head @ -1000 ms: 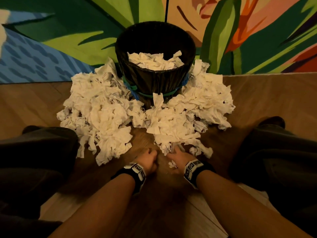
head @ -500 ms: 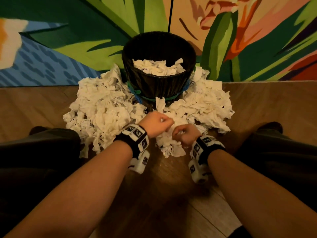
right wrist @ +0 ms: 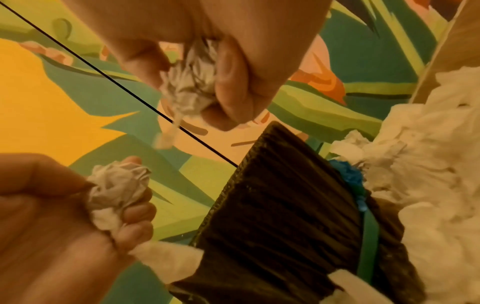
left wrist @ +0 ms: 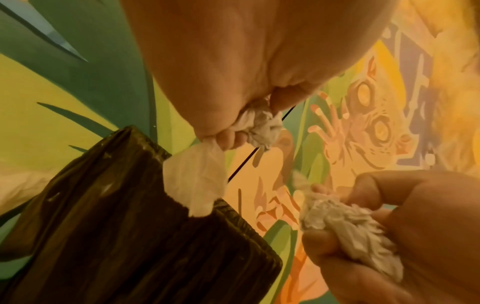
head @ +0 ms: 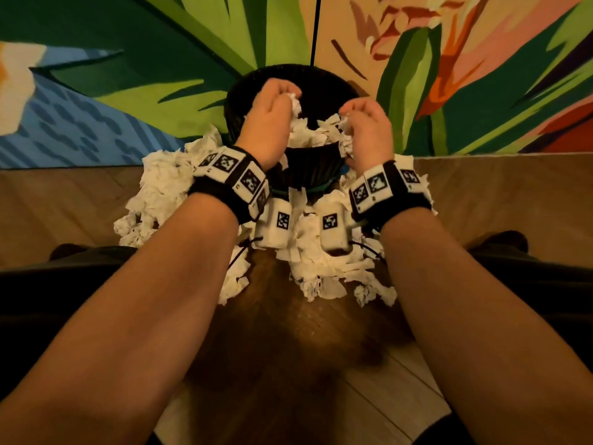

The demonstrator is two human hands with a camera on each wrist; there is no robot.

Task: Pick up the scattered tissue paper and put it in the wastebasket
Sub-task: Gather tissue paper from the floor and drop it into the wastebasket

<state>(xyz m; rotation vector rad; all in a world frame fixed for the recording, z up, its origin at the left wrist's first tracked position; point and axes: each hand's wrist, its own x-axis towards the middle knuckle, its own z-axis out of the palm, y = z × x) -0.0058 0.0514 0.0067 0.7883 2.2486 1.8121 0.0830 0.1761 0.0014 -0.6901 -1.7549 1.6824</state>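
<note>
Both hands hovering right over the wastebasket (head: 308, 175) mouth, left hand (head: 272, 120) and right hand (head: 369, 130) each clenching a tissue wad (head: 296, 104), more tissue lying around its base.

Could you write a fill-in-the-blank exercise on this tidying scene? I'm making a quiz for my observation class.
1. The left hand grips a wad of ____ paper.
2. Both hands are raised over the black ____.
3. The right hand is ____ on its own tissue wad, fingers curled round it.
4. Loose tissue lies on the ____ floor around the basket.

Missing words: tissue; wastebasket; closed; wooden
</note>
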